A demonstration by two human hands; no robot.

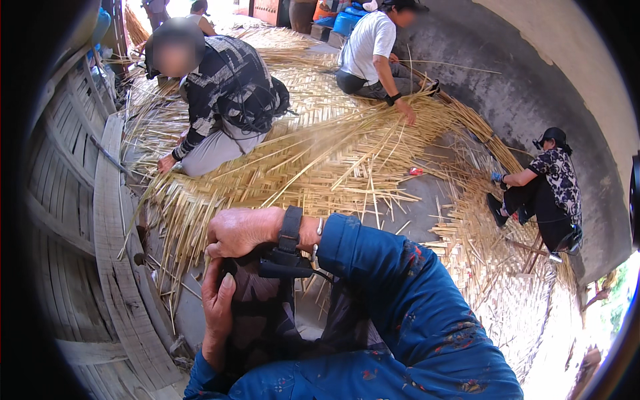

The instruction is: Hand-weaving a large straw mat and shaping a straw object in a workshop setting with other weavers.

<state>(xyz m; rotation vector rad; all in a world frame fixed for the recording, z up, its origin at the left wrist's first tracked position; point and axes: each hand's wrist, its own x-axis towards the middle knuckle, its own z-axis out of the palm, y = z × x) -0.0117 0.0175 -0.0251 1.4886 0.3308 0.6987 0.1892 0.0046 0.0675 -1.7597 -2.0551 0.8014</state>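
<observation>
Blue sleeves (427,300) lead to a curled right hand (245,230) meeting the left hand (219,310) near a straw mat (313,187); whether either pinches anything cannot be told.

From here I can't see most fingers of the right hand (245,231). A blur hides the near worker's face (175,51). The top of my view cuts off a person (157,7) far back.
</observation>
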